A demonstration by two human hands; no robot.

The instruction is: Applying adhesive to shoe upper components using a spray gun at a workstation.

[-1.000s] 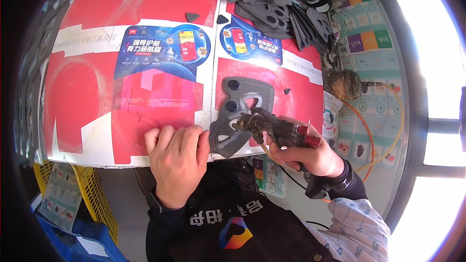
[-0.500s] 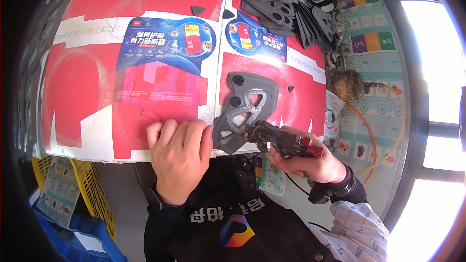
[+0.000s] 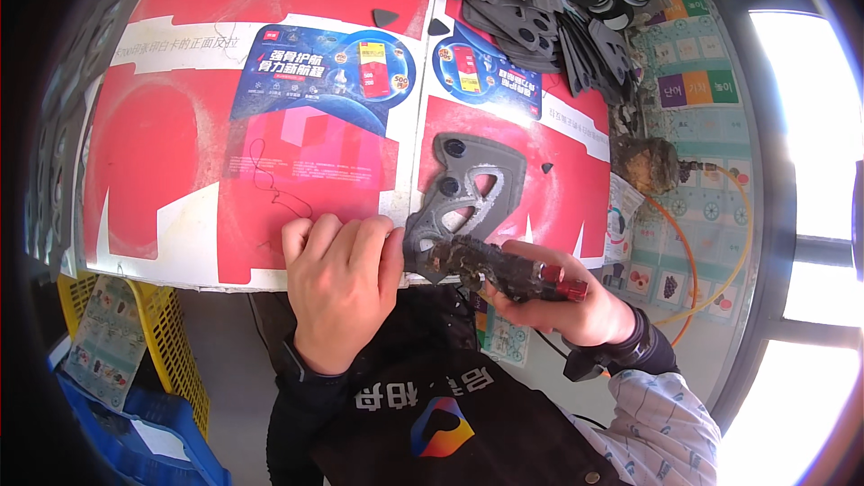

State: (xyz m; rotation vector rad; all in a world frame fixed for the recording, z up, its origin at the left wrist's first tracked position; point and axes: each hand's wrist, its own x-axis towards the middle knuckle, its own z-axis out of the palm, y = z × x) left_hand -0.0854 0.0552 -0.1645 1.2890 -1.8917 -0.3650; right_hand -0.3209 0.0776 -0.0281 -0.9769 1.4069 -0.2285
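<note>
A flat grey shoe upper (image 3: 506,182) with cut-out openings and two dark round spots lies near the board's front edge. White residue lines its openings. My left hand (image 3: 340,292) rests at its lower left, fingers bent and pressed together, the thumb against the upper's edge; the fingertips are partly hidden. In my right hand (image 3: 576,310) is a dark, crusted spray gun (image 3: 490,268) with red knobs. Its nozzle end sits over the upper's near tip and covers part of it.
Grey shoe uppers (image 3: 517,22) are piled at the back right. The red-and-white printed board (image 3: 193,243) carries small dark scraps and loose thread. Right of it are a crusted pot (image 3: 650,165) and an orange hose (image 3: 681,238). A yellow crate (image 3: 171,342) stands lower left.
The spray gun has moved left and slightly nearer me, from beside the upper's lower openings to its near tip. My left hand stays beside the upper. The whole view has shifted slightly.
</note>
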